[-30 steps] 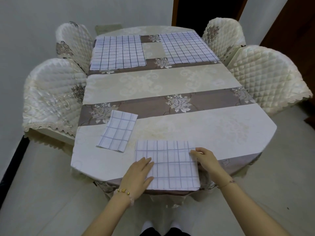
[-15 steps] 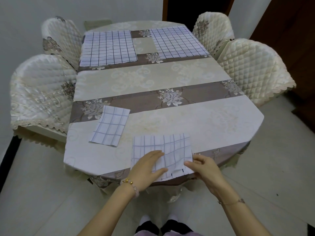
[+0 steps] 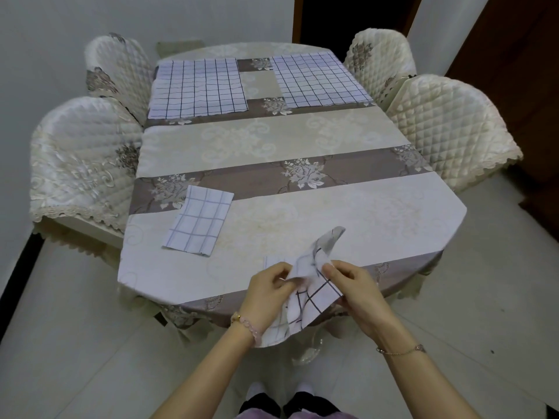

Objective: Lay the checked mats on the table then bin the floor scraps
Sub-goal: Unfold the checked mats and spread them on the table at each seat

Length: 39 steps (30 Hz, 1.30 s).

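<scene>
HANDS: your left hand (image 3: 266, 293) and right hand (image 3: 358, 294) each pinch the checked mat (image 3: 305, 294) with curled fingers, close together | MAT: crumpled, raised over the table (image 3: 332, 213) at its near edge, long axis slanting from a lifted far-right corner to a drooping near-left end | OTHERS: folded mat (image 3: 199, 225) flat at left, pointing away from you; two spread mats (image 3: 198, 87) at the far end.

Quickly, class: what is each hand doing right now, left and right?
Left hand: closed, pinching the crumpled checked mat.
Right hand: closed, pinching the same checked mat.
</scene>
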Each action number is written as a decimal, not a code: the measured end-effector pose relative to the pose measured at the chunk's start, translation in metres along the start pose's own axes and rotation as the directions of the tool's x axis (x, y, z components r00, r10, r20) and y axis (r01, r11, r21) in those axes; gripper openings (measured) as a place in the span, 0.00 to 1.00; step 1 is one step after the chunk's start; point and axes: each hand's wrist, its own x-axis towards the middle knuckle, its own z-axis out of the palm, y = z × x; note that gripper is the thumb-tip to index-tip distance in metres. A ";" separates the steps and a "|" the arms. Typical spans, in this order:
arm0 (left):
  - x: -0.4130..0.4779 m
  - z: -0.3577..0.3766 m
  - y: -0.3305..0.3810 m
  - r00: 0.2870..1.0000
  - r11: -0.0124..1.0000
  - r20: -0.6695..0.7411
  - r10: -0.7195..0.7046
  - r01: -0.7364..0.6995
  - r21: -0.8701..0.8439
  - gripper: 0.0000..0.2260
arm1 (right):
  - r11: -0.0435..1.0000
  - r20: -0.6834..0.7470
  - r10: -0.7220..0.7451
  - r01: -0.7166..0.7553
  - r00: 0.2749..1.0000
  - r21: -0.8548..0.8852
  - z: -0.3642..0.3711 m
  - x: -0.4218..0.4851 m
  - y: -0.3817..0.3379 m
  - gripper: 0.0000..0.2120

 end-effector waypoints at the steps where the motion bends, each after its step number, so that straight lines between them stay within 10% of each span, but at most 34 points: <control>1: 0.001 -0.005 0.000 0.999 0.998 -0.028 -0.020 0.018 -0.059 0.08 | 1.000 0.002 0.001 -0.001 1.000 0.003 -0.004 -0.001 0.000 0.11; 9: 0.018 -0.058 0.002 0.961 0.948 -0.222 -0.167 0.094 -0.304 0.05 | 0.998 -0.094 0.013 -0.006 0.996 0.068 -0.041 0.011 -0.006 0.14; 21: 0.015 -0.013 0.032 0.989 0.951 -0.116 -0.089 0.050 -0.305 0.06 | 0.986 0.096 -0.120 0.107 0.988 0.131 0.018 0.001 -0.024 0.14; 39: 0.022 -0.040 0.030 0.974 0.927 -0.177 -0.144 0.070 -0.368 0.07 | 0.993 -0.172 -0.083 0.096 0.982 0.069 0.010 0.015 -0.022 0.06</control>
